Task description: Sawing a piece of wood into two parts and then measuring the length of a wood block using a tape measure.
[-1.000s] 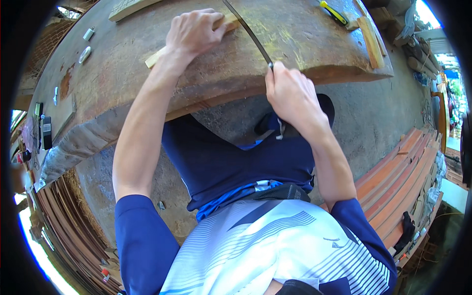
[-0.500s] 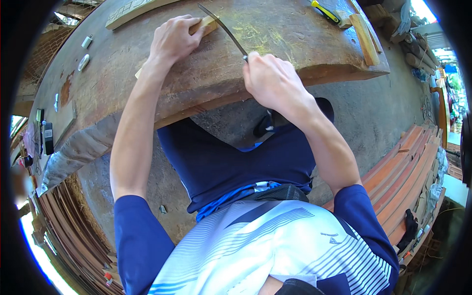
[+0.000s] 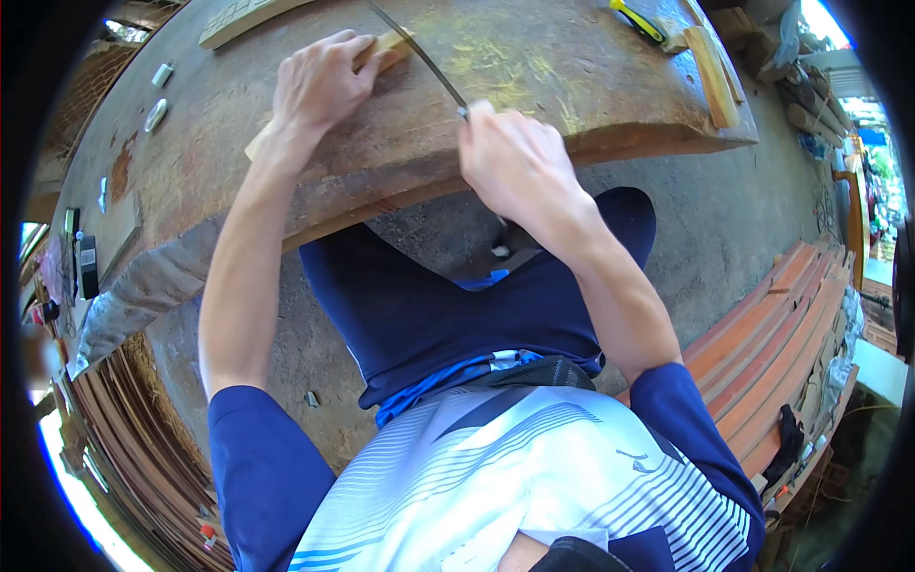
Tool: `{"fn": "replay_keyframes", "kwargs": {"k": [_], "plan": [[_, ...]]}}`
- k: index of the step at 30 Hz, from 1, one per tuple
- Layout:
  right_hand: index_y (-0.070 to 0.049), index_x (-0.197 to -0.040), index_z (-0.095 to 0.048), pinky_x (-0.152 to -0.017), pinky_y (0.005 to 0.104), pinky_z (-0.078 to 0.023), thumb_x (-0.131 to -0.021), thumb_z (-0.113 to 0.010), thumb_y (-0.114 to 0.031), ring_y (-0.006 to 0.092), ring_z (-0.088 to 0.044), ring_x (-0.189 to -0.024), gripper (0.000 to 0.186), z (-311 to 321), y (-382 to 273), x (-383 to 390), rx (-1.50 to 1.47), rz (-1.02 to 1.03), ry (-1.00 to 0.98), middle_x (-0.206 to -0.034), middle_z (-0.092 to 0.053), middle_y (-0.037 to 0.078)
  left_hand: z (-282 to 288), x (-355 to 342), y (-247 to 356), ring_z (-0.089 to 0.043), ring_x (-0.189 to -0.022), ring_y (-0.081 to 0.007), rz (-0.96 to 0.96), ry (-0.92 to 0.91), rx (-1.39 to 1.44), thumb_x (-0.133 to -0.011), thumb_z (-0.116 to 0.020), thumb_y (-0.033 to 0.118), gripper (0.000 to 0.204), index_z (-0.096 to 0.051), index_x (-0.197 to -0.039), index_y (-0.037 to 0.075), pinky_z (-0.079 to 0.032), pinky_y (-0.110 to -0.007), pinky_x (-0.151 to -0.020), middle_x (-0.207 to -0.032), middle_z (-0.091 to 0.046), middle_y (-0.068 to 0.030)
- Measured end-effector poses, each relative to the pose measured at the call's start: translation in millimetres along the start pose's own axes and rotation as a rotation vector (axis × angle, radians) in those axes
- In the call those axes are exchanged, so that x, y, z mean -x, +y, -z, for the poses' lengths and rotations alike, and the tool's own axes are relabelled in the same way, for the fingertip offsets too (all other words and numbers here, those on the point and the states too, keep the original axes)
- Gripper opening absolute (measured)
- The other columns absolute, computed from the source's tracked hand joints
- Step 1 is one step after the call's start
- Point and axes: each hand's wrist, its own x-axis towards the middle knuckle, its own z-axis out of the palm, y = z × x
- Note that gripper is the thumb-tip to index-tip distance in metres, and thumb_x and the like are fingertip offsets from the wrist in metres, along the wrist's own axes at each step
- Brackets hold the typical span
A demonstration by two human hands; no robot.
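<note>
My left hand (image 3: 319,86) grips a narrow pale wooden strip (image 3: 391,50) on the thick, worn wooden bench (image 3: 515,76); the strip's lower end sticks out beside my wrist. My right hand (image 3: 515,162) is closed on the handle end of a long, thin, dark metal tool (image 3: 419,59), like a file or blade, which slants up-left over the bench to the strip's far end. Whether the blade touches the strip is unclear.
A carved board (image 3: 248,19) lies at the bench's back left, small white items (image 3: 155,115) and a black device (image 3: 88,267) at left, a yellow-black screwdriver (image 3: 639,21) and wood pieces (image 3: 710,76) at right. Stacked planks (image 3: 762,353) flank me below.
Both hands have shifted left with the wood and the tool; my right hand has also risen toward the bench edge, while my left hand has come slightly down.
</note>
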Motion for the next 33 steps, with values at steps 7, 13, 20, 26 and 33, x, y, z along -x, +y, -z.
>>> {"fn": "replay_keyframes", "kwargs": {"k": [7,13,20,26,33], "plan": [[0.007,-0.095,-0.067,-0.081,0.0508,-0.059,-0.098,-0.052,-0.014,0.0443,-0.075,-0.083,0.026,4,-3,-47,0.033,0.055,-0.031,-0.085,-0.074,0.028,1,9,16,-0.075,-0.095,-0.0349,-0.103,-0.011,0.153,-0.099,-0.067,0.036,0.032,-0.08,-0.112,0.01,-0.06,-0.045,-0.086,-0.106,-0.077,-0.0099],[0.008,-0.098,-0.068,-0.08,0.0517,-0.059,-0.098,-0.052,-0.015,0.0448,-0.075,-0.084,0.028,-8,0,16,0.055,-0.086,0.028,-0.085,-0.074,0.03,4,3,11,-0.074,-0.097,-0.0356,-0.028,-0.045,0.072,-0.099,-0.068,0.035,0.033,-0.079,-0.116,0.009,-0.059,-0.045,-0.084,-0.108,-0.077,-0.0111],[0.008,-0.089,-0.069,-0.081,0.0521,-0.059,-0.104,-0.049,-0.021,0.0455,-0.074,-0.085,0.038,-8,-6,-45,0.085,0.068,0.064,-0.084,-0.073,0.03,5,17,20,-0.075,-0.096,-0.0348,-0.071,-0.053,0.09,-0.1,-0.067,0.034,0.034,-0.079,-0.12,0.009,-0.059,-0.044,-0.085,-0.113,-0.077,-0.0109],[0.007,-0.096,-0.068,-0.087,0.0541,-0.057,-0.107,-0.045,-0.023,0.0473,-0.073,-0.085,0.039,-4,1,12,0.078,-0.033,0.04,-0.089,-0.073,0.031,1,13,9,-0.075,-0.097,-0.0344,-0.037,-0.078,0.084,-0.101,-0.065,0.039,0.038,-0.078,-0.123,0.01,-0.059,-0.043,-0.085,-0.114,-0.077,-0.012],[0.006,-0.098,-0.067,-0.083,0.0541,-0.058,-0.107,-0.047,-0.025,0.0473,-0.073,-0.081,0.038,4,3,-19,0.068,0.065,-0.039,-0.085,-0.073,0.029,2,16,-25,-0.076,-0.093,-0.0338,0.004,0.031,-0.002,-0.103,-0.062,0.037,0.033,-0.08,-0.113,0.011,-0.061,-0.046,-0.086,-0.105,-0.078,-0.0109]]}}
